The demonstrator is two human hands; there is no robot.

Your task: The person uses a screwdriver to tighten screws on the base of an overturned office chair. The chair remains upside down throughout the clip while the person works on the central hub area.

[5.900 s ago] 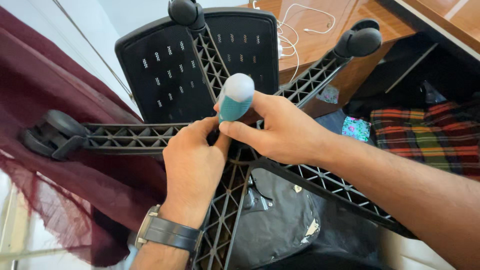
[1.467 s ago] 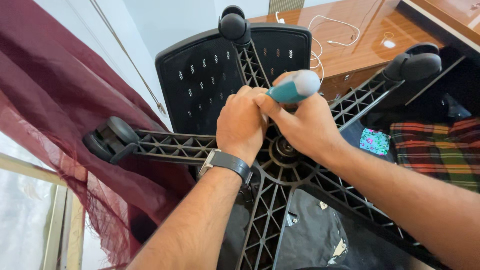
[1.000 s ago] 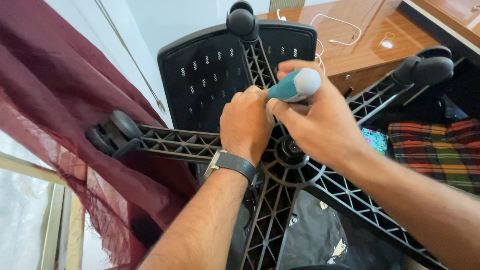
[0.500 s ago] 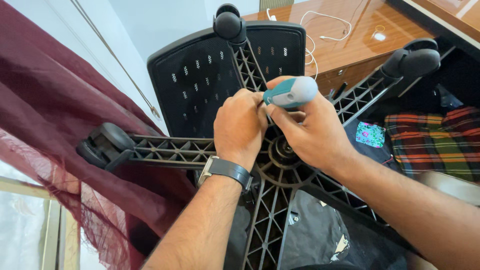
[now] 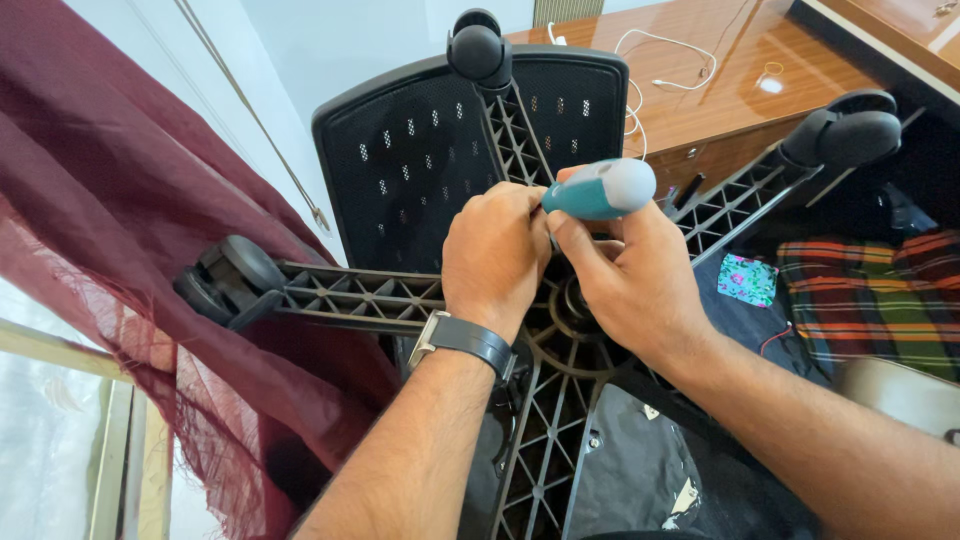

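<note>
Little has shifted since half a second ago: both hands are kept at the hub of the upturned chair base, and the view has drifted only slightly. Nearly six seconds ago the tool was held lower on the spoke; it is now raised nearer the hub.

Left hand is seen closed in a fist just beside the tool's front end, fingers curled on something hidden beneath them; what is pinched cannot be told. A dark wristwatch is worn on that wrist.

Right hand is wrapped round the teal-and-grey powered screwdriver, which is held roughly level, tip pointed toward the left hand. The tip itself is covered by the fingers.

Black ribbed spokes are spread from the hub, each ended by a black caster: one at top, one at left, one at upper right. The perforated black seat back is seen behind the hands.

A maroon curtain hangs at left. A wooden tabletop carrying a white cable is noted at upper right; plaid cloth lies at right.
</note>
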